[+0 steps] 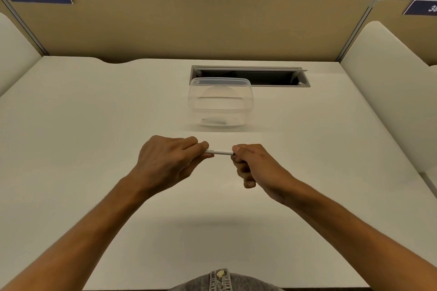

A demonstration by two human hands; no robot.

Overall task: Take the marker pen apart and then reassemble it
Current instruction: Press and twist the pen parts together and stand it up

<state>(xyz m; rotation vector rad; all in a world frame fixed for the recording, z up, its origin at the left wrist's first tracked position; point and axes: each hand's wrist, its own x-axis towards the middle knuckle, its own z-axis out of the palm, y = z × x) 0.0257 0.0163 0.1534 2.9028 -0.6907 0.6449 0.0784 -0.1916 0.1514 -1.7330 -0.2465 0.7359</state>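
At the lower centre of the frame, above the white desk [94, 125], the left hand [165, 160] and right hand [254, 164] held the marker pen [221, 152] between them. Each hand's curled fingers gripped one end, leaving only the white barrel's middle showing. Its long axis ran left to right across the frame, near level. Farther up stood a clear plastic container [221, 104], before a cable slot [272, 77].

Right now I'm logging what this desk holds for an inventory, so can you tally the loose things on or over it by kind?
Marker pens: 1, the white marker pen gripped at both ends by the left hand and right hand.
Clear plastic containers: 1, the lidded container standing behind the hands.
Total: 2
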